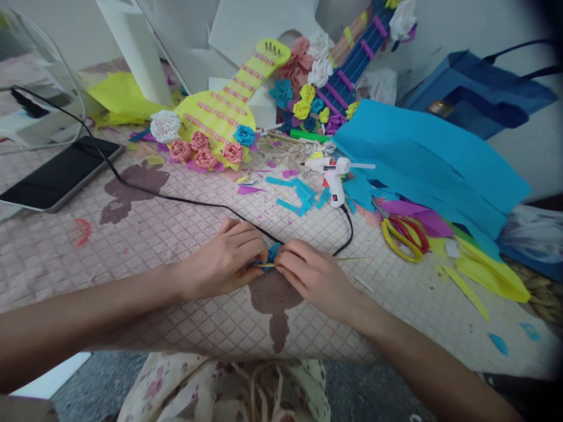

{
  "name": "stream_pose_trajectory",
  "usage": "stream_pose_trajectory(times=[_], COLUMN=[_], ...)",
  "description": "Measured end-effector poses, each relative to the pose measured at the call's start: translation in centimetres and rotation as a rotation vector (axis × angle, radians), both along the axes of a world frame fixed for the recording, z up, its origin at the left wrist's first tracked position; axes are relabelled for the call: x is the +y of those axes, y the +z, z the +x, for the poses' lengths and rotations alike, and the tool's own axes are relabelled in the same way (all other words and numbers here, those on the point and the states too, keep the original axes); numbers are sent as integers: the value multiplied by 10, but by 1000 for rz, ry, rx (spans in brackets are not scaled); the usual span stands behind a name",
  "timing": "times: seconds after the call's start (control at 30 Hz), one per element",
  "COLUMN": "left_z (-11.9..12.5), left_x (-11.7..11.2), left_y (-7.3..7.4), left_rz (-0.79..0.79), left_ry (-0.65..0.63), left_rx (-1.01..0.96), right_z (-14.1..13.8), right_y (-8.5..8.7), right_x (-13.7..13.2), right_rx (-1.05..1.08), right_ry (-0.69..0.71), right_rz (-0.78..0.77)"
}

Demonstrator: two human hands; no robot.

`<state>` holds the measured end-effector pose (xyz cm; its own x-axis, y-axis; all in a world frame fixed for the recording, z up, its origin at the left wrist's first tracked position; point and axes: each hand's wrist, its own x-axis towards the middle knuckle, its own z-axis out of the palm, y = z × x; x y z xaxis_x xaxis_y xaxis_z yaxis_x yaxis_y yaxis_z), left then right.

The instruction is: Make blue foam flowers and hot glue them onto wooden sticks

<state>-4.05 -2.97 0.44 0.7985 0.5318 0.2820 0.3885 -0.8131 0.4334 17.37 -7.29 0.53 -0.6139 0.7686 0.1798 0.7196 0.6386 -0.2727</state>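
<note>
At the near middle of the table, my left hand [233, 255] and my right hand [312, 278] meet with fingertips pinched. Between them is a small crumpled piece of blue paper [273, 252], partly hidden by the fingers. A thin wooden stick [356, 258] runs along it, its far end poking out to the right past my right hand. Both hands grip the blue paper against the stick. Beyond them lies a white glue gun [335, 181], its black cord [189, 203] passing just behind my fingers.
Strips of blue paper [303, 196] lie behind. A yellow paper guitar [220, 111] with paper flowers leans at the back. Blue sheets [422, 152] and yellow-handled scissors [400, 243] are right. At left is a black-screened tablet or phone [61, 173]. The table's front edge [211, 353] is near.
</note>
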Motion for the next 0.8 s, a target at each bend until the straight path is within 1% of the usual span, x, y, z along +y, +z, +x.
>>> stream_pose_trajectory(times=[0.23,0.37,0.6,0.8], left_z=[1,1,2,2], left_x=[0,-1,-2,-4], left_y=[-3,-5,-7,-6], left_rz=[1,10,36,38], left_ry=[-16,-4,6,3], left_rx=[-8,-21,-34,-25], right_z=[0,0,-4,-9], right_y=[-1,-2,-8,-7], right_x=[1,1,-1,-2], right_rx=[17,17,-19,-20], right_ry=[-1,4,-25,-50], right_rz=[-28,-22,62,130])
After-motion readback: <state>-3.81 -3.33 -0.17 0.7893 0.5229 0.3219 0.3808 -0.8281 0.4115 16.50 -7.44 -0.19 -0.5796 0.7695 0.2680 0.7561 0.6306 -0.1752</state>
